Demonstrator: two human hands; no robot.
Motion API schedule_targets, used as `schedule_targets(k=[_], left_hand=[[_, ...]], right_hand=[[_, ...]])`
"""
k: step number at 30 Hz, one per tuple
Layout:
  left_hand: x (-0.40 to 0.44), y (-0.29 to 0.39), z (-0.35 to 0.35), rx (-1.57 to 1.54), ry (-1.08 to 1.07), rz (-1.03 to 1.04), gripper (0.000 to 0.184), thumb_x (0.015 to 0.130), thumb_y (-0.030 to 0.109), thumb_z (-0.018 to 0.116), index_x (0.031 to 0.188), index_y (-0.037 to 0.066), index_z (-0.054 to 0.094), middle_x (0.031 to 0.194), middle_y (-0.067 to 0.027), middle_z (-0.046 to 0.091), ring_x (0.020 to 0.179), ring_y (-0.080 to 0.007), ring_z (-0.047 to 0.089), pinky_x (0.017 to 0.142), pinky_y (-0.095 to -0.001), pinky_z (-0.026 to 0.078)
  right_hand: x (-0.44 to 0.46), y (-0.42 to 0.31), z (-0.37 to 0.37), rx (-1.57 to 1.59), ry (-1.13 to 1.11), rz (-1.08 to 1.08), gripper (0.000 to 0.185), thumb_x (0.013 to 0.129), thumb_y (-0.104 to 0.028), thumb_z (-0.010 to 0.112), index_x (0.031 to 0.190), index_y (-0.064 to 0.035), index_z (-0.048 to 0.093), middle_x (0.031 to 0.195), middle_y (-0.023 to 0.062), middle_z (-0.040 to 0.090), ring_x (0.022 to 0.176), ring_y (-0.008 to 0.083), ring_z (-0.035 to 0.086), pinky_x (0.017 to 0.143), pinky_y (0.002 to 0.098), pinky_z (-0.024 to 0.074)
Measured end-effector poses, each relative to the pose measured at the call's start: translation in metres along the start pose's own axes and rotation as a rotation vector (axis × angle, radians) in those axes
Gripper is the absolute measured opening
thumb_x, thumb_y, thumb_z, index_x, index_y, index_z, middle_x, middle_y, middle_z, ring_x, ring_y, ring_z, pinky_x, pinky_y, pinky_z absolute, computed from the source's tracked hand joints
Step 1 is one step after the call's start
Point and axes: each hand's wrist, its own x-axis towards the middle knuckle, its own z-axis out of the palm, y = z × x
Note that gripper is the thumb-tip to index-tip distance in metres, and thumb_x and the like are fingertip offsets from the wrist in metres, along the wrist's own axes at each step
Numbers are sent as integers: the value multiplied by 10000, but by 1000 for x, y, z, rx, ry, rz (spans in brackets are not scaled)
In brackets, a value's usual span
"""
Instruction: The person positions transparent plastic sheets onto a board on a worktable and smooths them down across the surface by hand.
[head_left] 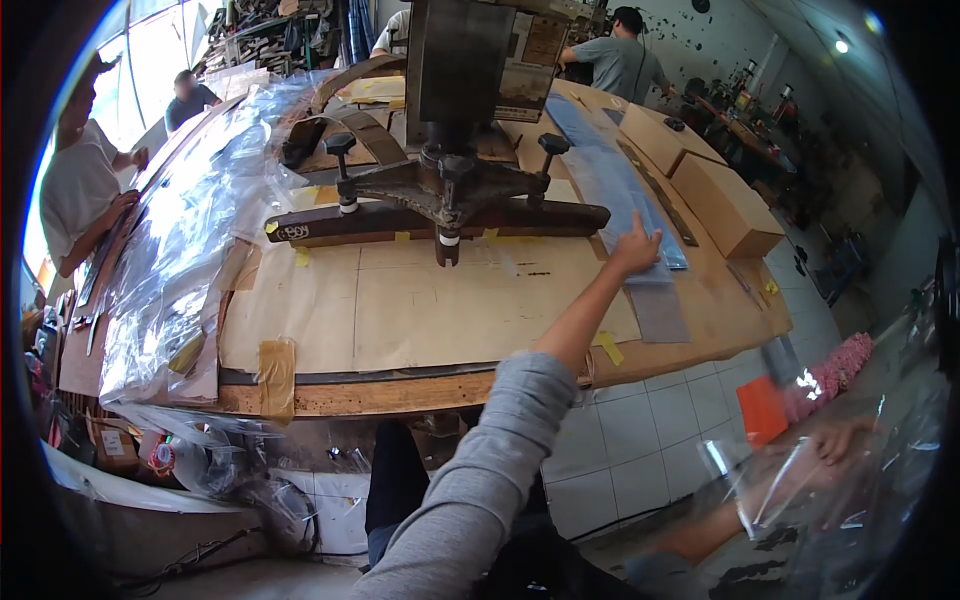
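My left hand (635, 248) reaches across at the end of a grey sleeve, with its fingers apart, over a stack of bluish clear plastic sheets (600, 170). Whether its fingertips press on the stack I cannot tell. Low on the right, my right hand (832, 440) is closed on clear plastic sheeting (790, 480), partly seen through it. A dark press bar (440, 220) hangs from a machine head (455, 80) over a tan paper-covered board (420, 310) left of my left hand. A grey strip (658, 312) sticks out below the blue stack.
Crumpled clear plastic (180, 270) covers the table's left side. Two cardboard boxes (725, 205) stand along the right. Brown tape (277, 380) marks the front edge. A person (85, 190) works at left; others are at the back. An orange piece (762, 410) and a pink bundle (835, 370) are at right.
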Motion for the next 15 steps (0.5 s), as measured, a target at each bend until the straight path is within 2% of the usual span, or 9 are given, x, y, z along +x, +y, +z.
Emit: schedule_targets(k=[1, 3, 4, 7, 8, 11, 12, 13, 15], left_hand=[[-12, 12, -4, 50, -31, 27, 623, 962, 307, 456, 1420, 9, 156, 1031, -212, 645, 851, -271, 686, 700, -344, 567], [-52, 38, -18, -30, -209, 30, 521, 963, 327, 441, 1335, -33, 383, 1025, -205, 647, 886, -256, 678, 732, -324, 559], [-77, 54, -25, 2, -260, 17, 502, 966, 354, 427, 1288, -31, 429, 1030, -199, 648, 911, -252, 670, 742, -323, 552], [-142, 89, -45, 90, -341, 24, 517, 973, 424, 378, 1186, -23, 527, 1047, -182, 649, 958, -243, 653, 763, -323, 530], [-158, 93, -53, 125, -330, 67, 532, 976, 442, 360, 1179, -20, 531, 1053, -178, 648, 957, -243, 651, 765, -326, 523], [-189, 96, -80, 135, -202, 133, 561, 983, 473, 322, 1184, -4, 538, 1072, -166, 645, 973, -239, 635, 792, -331, 500], [-195, 99, -91, 120, -136, 154, 567, 986, 479, 312, 1190, 2, 540, 1079, -162, 643, 982, -237, 628, 804, -332, 491], [-202, 103, -102, 95, -56, 175, 570, 987, 483, 303, 1201, 9, 537, 1087, -159, 640, 994, -235, 620, 820, -335, 484], [-218, 117, -127, 52, 108, 231, 578, 989, 490, 285, 1225, 23, 532, 1103, -154, 633, 1020, -230, 604, 850, -340, 470]], right_hand=[[-1, 6, -4, -19, -107, 155, 274, 931, -129, 507, 1200, -84, 486, 574, -3, 365, 435, 24, 278, 436, 180, 226], [-2, 27, -15, -10, -129, 304, 333, 956, -148, 463, 1277, -64, 434, 625, 32, 452, 441, 48, 337, 423, 183, 280], [-1, 39, -19, -7, -140, 378, 363, 968, -157, 440, 1316, -55, 408, 650, 49, 496, 445, 60, 367, 416, 185, 306], [2, 96, -32, 5, -100, 381, 427, 1010, -213, 372, 1392, -26, 335, 963, 119, 647, 562, 106, 537, 476, 208, 406], [11, 120, -26, -24, -44, 380, 428, 1011, -227, 371, 1391, -32, 344, 904, 90, 598, 557, 93, 481, 485, 207, 378], [77, 198, 68, -407, 461, 307, 436, 1013, -269, 371, 1390, -49, 372, 725, 0, 451, 543, 56, 312, 512, 202, 296], [103, 212, 89, -393, 516, 277, 440, 1014, -282, 371, 1390, -54, 381, 666, -30, 402, 538, 44, 256, 522, 200, 269], [119, 215, 83, -226, 403, 246, 425, 1008, -253, 391, 1372, -33, 398, 592, -33, 277, 533, 45, 257, 521, 201, 267], [151, 210, 91, 288, -40, 186, 424, 975, -168, 451, 1350, 22, 396, 579, -38, 319, 511, 46, 269, 506, 200, 275]])
